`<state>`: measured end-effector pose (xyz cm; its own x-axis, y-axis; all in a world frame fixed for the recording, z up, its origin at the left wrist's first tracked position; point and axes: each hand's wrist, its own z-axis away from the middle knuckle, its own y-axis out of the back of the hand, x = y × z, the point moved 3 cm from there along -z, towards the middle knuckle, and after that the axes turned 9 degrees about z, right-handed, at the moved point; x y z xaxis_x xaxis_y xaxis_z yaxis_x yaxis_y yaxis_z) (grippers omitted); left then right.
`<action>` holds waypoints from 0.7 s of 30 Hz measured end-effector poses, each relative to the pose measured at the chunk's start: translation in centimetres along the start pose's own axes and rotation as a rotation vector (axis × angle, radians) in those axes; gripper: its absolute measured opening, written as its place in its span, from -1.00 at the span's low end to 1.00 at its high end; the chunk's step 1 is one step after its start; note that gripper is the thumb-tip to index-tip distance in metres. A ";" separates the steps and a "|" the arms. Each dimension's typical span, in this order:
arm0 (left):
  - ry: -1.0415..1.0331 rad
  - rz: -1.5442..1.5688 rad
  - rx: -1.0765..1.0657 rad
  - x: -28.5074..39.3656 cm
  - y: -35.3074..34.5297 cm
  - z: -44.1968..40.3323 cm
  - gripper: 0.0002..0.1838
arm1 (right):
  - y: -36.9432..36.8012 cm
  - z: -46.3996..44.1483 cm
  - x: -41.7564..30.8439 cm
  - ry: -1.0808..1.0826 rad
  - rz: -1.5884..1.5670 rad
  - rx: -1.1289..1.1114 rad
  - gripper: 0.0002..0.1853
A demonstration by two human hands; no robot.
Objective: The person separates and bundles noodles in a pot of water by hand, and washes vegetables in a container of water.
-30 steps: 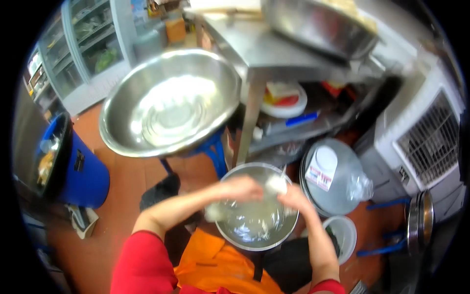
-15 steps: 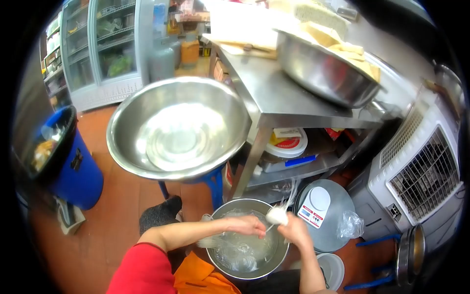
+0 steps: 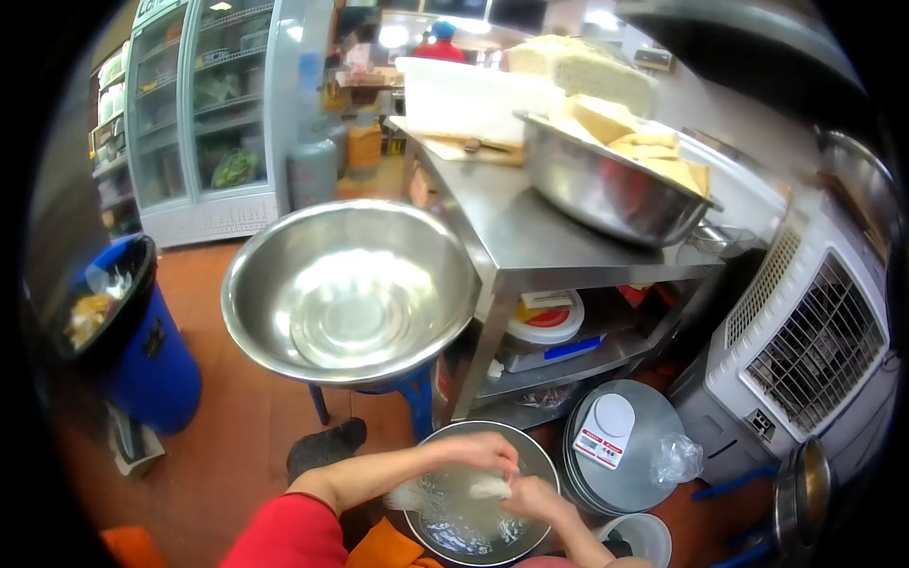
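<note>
Over a metal basin of water (image 3: 464, 541), my two hands come together. A white bundle of thin strands (image 3: 488, 488), which looks like glass noodles, lies at the fingers of my right hand (image 3: 535, 498), closed on it. My left hand (image 3: 481, 452) is closed too, its fingertips pinching close to the right fingers; what they hold is too small to make out. A pale fan of strands (image 3: 407, 495) shows by the basin's left rim. The water inside is clear and rippled.
A large steel bowl (image 3: 256, 275) rests on a blue stool ahead. On the steel table (image 3: 530, 222) stands a bowl of yellowish blocks (image 3: 606, 199). A kitchen scale (image 3: 603, 440) sits on round lids at right, near an air cooler (image 3: 805, 331). A blue bin (image 3: 156, 364) stands left.
My right hand has moved down and left with the white bundle, from above the basin's rim to over the water. The view has tilted up slightly.
</note>
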<state>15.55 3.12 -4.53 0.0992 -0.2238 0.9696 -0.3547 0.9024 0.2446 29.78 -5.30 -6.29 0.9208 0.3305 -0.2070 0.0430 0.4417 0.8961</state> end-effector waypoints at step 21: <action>0.182 0.627 0.224 -3.3 0.0 -1.2 -0.78 | 3.0 -0.1 3.4 0.105 -1.261 0.148 -0.59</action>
<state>16.30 4.28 -7.73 -0.0396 0.3984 0.9164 -0.5777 0.7392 -0.3463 32.99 -2.80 -4.31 0.1757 -0.1813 -0.9676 0.9113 0.4016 0.0903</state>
